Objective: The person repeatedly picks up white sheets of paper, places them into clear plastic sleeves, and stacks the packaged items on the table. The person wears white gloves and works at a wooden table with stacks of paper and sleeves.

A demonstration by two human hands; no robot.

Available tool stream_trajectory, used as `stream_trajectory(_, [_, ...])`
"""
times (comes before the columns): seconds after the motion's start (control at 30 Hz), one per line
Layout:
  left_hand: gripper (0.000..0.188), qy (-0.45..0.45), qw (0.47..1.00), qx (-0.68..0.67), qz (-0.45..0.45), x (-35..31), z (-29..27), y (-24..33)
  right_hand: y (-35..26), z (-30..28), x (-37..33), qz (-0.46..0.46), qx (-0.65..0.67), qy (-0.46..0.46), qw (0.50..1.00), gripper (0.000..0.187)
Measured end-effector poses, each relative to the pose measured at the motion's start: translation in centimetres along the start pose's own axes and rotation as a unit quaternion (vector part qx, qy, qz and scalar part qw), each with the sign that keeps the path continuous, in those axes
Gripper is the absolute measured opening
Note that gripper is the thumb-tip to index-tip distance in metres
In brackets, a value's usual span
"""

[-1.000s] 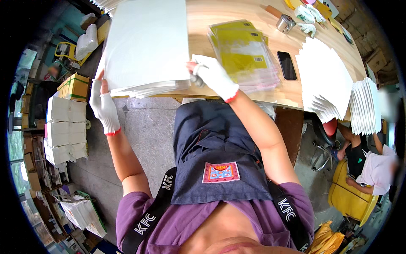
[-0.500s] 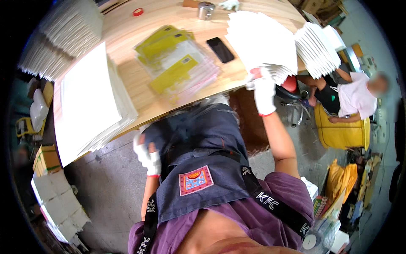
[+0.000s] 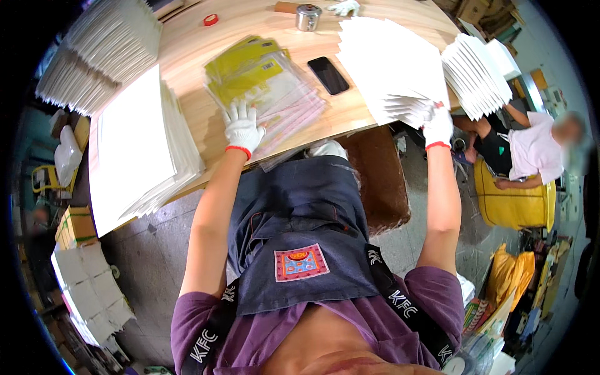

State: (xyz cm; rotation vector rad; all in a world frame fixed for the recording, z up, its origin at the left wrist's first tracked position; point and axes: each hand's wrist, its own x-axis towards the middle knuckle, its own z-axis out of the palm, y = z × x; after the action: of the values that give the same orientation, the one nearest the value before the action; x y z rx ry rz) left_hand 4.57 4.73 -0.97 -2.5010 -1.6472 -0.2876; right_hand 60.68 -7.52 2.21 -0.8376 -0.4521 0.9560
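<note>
My left hand [image 3: 244, 129], in a white knit glove with a red cuff, lies palm down with fingers spread. It rests on the near left edge of a pile of clear plastic bags [image 3: 294, 100] printed with yellow-green panels and pink lines. At the near right corner of a fanned stack of white sheets [image 3: 394, 65], my right hand [image 3: 439, 127] wears a matching glove. Its fingers are bent together over the sheets' edge, slightly blurred. A black phone [image 3: 328, 75] lies between the bags and the stack.
A tall white stack [image 3: 134, 147] stands left, with bundles [image 3: 109, 44] behind it. More white pieces [image 3: 475, 75] sit right. A metal canister [image 3: 308, 17], red tape roll [image 3: 210, 20] and white glove [image 3: 345, 7] lie at the back. A person [image 3: 531, 147] sits at right beside a yellow bag [image 3: 514, 197].
My left hand has risen from beside my lap onto the plastic bags, its fingers now spread. My right hand has slid rightward along the white stack's near edge to its corner.
</note>
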Motion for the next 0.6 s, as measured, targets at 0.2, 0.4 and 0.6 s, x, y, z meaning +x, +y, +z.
stream_trajectory(0.2, [0.049,-0.052,0.993,-0.060,0.083,-4.5,-2.7,-0.2,0.6,11.7,-4.8,-0.052,-0.036,0.194,0.979,0.020])
stream_trajectory(0.4, [0.039,0.066,0.994,-0.070,0.056,-3.9,-2.5,-0.9,0.2,13.1,-7.7,-0.099,-0.068,0.126,0.985,0.024])
stream_trajectory(0.6, [0.030,-0.053,0.998,-0.042,0.002,-3.5,-2.3,-0.9,2.0,16.0,-16.7,0.106,-0.089,0.016,0.990,0.059])
